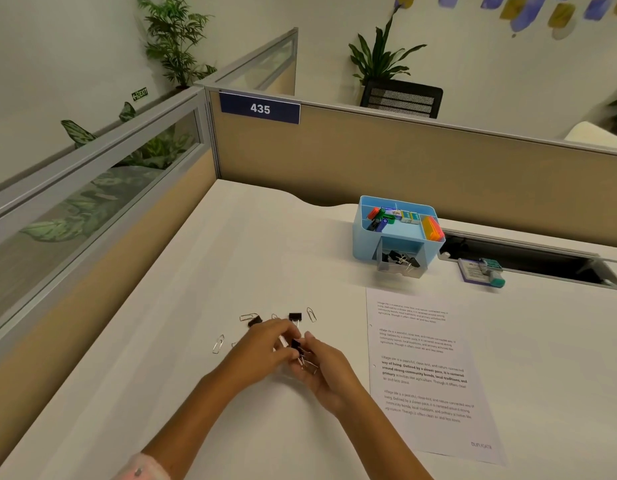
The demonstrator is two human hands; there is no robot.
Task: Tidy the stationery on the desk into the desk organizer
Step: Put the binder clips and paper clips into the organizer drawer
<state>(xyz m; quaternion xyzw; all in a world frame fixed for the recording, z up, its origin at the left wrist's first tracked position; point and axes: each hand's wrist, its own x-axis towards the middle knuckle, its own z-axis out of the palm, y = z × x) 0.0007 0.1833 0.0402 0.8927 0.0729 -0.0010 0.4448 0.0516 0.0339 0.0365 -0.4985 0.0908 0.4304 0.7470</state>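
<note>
From the head camera, both hands meet over the near middle of the white desk (pixel 161 306). The right hand (pixel 326 367) is cupped palm up, its fingers curled round a small heap of clips, with a black binder clip (pixel 296 345) on top and wire handles showing beneath. It seems to serve as a collecting tray, so that several clips can go to the organizer in one trip. The left hand (pixel 265 344) reaches in beside it with fingers bent toward that clip; whether it pinches the clip or only touches it cannot be told.

More stationery lies loose just beyond the hands: another binder clip (pixel 295 316), a third one (pixel 254 321) partly behind the left knuckles, and silver paper clips, one at far right (pixel 311 314), one at far left (pixel 247 317) and one to the near left (pixel 218 343).

The blue desk organizer (pixel 364 237) stands far right against the partition, its clear drawer (pixel 400 263) pulled out and already holding binder clips, probably left open for this load. Its top compartments hold markers and coloured pads.

A printed sheet (pixel 428 368) lies to the right; its bold lines include "around strong community bonds, local traditions", and "DUPLICATE" is stamped near its corner. The partition's blue plate (pixel 260 108) reads "435", and a green exit sign (pixel 139 94) shows far left.
</note>
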